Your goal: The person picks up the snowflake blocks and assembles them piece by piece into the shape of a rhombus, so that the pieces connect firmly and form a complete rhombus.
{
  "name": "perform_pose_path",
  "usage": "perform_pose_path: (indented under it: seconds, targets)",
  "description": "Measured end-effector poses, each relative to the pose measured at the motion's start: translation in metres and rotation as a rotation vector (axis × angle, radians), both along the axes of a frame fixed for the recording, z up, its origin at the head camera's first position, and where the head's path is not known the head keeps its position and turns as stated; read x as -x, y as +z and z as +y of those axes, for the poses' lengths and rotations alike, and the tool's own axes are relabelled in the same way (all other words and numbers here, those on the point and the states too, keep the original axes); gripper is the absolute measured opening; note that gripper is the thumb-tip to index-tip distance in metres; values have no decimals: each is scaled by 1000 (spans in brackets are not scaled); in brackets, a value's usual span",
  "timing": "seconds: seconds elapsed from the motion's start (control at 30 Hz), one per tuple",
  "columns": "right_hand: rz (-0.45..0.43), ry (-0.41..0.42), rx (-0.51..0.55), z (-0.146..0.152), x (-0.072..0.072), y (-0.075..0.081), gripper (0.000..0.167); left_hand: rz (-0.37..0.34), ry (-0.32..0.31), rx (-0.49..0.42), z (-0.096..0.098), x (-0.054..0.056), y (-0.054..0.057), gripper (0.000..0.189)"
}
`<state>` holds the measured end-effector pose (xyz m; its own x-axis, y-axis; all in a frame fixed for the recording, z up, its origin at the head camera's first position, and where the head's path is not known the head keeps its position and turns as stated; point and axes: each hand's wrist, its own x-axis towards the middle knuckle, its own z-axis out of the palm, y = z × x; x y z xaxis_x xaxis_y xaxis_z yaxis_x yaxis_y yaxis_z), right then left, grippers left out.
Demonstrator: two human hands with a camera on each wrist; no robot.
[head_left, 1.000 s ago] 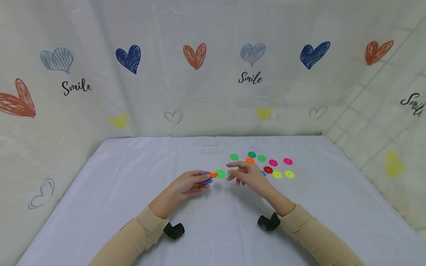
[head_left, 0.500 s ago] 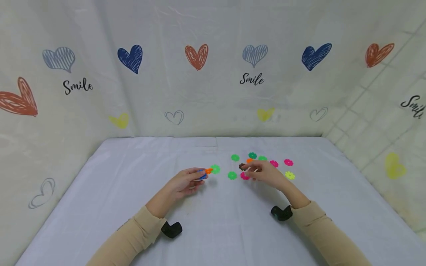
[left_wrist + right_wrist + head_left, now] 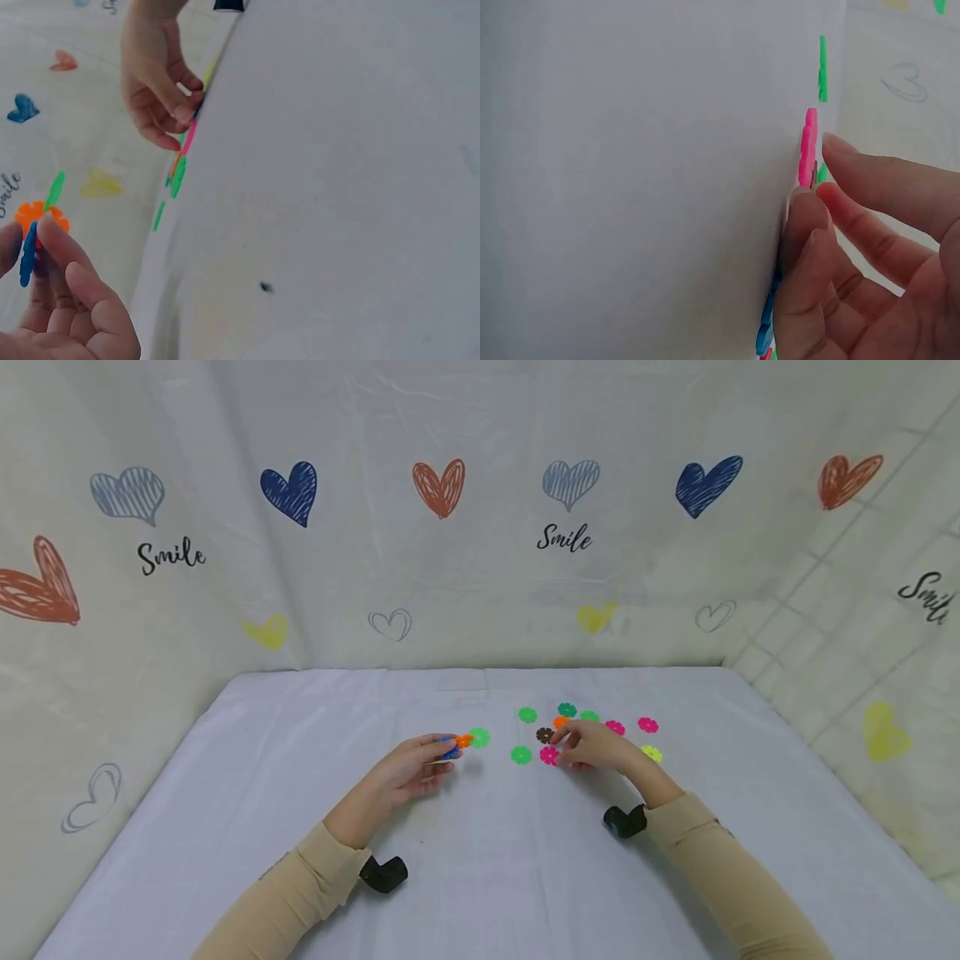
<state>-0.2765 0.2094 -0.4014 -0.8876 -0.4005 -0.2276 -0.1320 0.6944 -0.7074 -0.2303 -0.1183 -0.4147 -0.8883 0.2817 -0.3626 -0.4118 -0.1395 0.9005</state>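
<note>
My left hand (image 3: 408,768) pinches a blue notched plastic disc (image 3: 28,259) between thumb and fingers, above the table. An orange disc (image 3: 30,214) is slotted onto the blue one, and a light green disc (image 3: 480,737) sticks out from the orange one's far side. Over the loose discs, my right hand (image 3: 596,747) reaches down with its thumb and fingertips apart. Its fingertips are right at a pink disc (image 3: 549,756) and a brown disc (image 3: 545,736). A blue disc (image 3: 766,319) lies partly hidden under its fingers in the right wrist view.
Several more discs lie flat around the right hand: a green disc (image 3: 521,756) to its left, a dark green disc (image 3: 567,710) behind, another pink disc (image 3: 648,725) and a yellow disc (image 3: 652,752) to the right. White cloth covers the table (image 3: 480,877); a printed curtain (image 3: 480,568) hangs behind.
My right hand has moved right, away from the joined discs, to the loose ones, uncovering the pink and brown discs. The left hand has drifted slightly left with the joined discs.
</note>
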Motion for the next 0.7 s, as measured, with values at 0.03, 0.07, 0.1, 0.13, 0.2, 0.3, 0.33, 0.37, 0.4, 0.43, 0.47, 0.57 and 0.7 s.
perform_pose_path:
  seconds: [0.03,0.07,0.1,0.13,0.2,0.3,0.33,0.37,0.4,0.43,0.47,0.57,0.7]
  targets:
    - [-6,-8,-15,-1,1,0,30,0,-4,-1,0,0,0,17]
    - [-11,-11,-29,-3,2,0,30,1,-8,1,-1,0,0,18]
    - [-12,-14,-43,-4,3,0,30,3,-12,4,-1,0,0,19]
    - [-6,-10,-61,-5,4,-1,30,6,-18,7,-1,0,0,19]
    - [7,-8,-91,-7,5,-1,28,9,-29,10,-1,0,0,19]
    - [22,-7,-116,-10,6,-2,25,10,-44,4,-1,0,0,16]
    - [28,-9,-124,-11,7,-3,25,14,-50,0,-1,0,1,14]
    - [30,-14,-126,-12,7,-3,24,15,-53,-6,-1,1,1,12]
    - [32,-20,-128,-12,7,-3,24,16,-55,-12,-1,1,2,10]
    - [37,-20,-128,-13,7,-3,24,17,-57,-18,-1,1,2,8]
    - [43,-18,-127,-13,7,-3,24,19,-58,-23,-1,1,3,7]
    - [51,-20,-118,-13,7,-3,26,17,-53,-49,-1,2,4,7]
    - [42,-15,-96,-12,6,-2,27,10,-42,-67,-2,2,6,8]
